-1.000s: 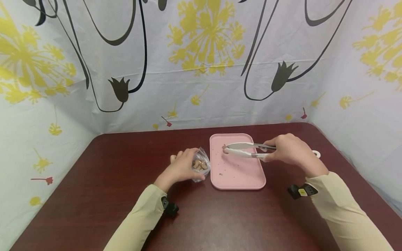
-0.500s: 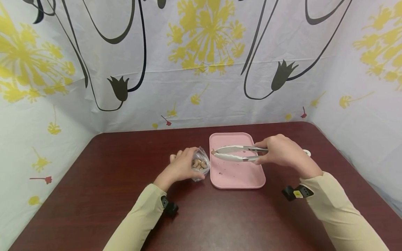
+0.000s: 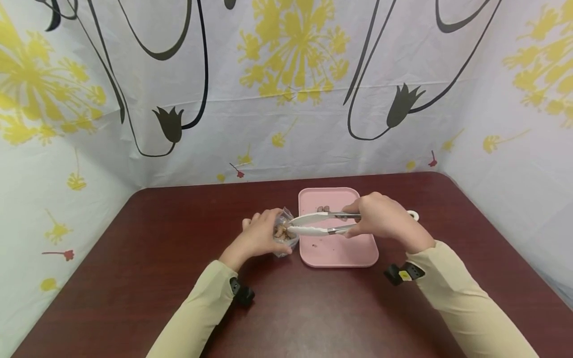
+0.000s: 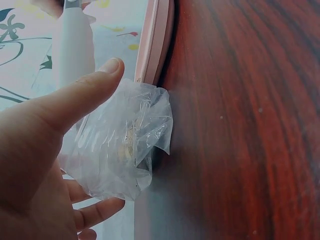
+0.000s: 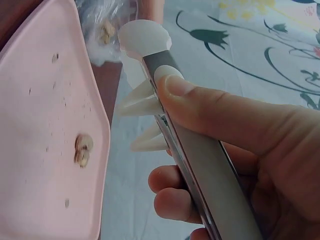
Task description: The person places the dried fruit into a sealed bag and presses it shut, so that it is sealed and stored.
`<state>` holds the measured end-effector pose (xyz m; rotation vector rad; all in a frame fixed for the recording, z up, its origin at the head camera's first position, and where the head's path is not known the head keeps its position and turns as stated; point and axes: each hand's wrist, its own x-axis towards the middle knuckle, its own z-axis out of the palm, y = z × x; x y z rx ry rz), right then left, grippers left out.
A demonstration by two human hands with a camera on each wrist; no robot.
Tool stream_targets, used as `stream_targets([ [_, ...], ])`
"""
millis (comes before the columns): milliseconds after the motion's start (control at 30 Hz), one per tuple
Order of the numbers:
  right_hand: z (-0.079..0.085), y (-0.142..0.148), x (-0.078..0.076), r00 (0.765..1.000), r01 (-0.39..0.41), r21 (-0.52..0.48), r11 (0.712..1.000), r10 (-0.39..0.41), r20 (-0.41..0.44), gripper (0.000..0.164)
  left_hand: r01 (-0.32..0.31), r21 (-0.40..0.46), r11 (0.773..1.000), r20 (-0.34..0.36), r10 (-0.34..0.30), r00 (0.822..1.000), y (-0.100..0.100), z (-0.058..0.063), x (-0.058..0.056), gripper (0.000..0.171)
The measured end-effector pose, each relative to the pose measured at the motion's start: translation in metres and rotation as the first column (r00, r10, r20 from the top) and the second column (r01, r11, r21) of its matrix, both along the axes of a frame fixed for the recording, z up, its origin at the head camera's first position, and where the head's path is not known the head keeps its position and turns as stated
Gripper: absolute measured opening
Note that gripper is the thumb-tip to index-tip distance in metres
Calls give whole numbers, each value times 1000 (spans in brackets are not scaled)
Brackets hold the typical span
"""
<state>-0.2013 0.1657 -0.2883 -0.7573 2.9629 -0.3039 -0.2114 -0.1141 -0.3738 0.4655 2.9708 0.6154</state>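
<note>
My left hand (image 3: pixel 257 238) holds a clear plastic bag (image 3: pixel 293 242) by its sides, thumb nearest me and fingers on the far side. Inside lie several small brown-and-pale pieces (image 3: pixel 280 231) that look like mushroom slices. My right hand (image 3: pixel 380 219) grips white-tipped metal tongs (image 3: pixel 315 217), with its thumb along one arm in the right wrist view. The tong tips reach the bag's mouth; whether they pinch a piece is too small to tell. Under them sits a pink tray (image 3: pixel 342 256), bearing pieces (image 3: pixel 323 209) near its back and one piece (image 5: pixel 83 149) seen close up in the right wrist view.
A dark red wooden table (image 3: pixel 179 219) carries the tray, with the bag just left of the tray's edge. Dark crumbs (image 5: pixel 55 58) dot the tray. Patterned white cloth (image 3: pixel 215 139) hangs behind and along both sides of the table.
My right hand has carried the tongs left, from above the tray to the bag, with a brown piece at the tips earlier. The left hand and the bag have stayed in place.
</note>
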Motion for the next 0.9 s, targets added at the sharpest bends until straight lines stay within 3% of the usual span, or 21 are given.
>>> stream_targets([
  [400, -4, -20, -4, 999, 34, 36, 999, -35, 32, 57, 8, 2, 1000, -14, -8, 1000, -1, -2, -2, 101],
  [900, -2, -11, 1, 998, 45, 16, 999, -46, 47, 49, 6, 4, 1000, -12, -6, 1000, 0, -2, -2, 99],
])
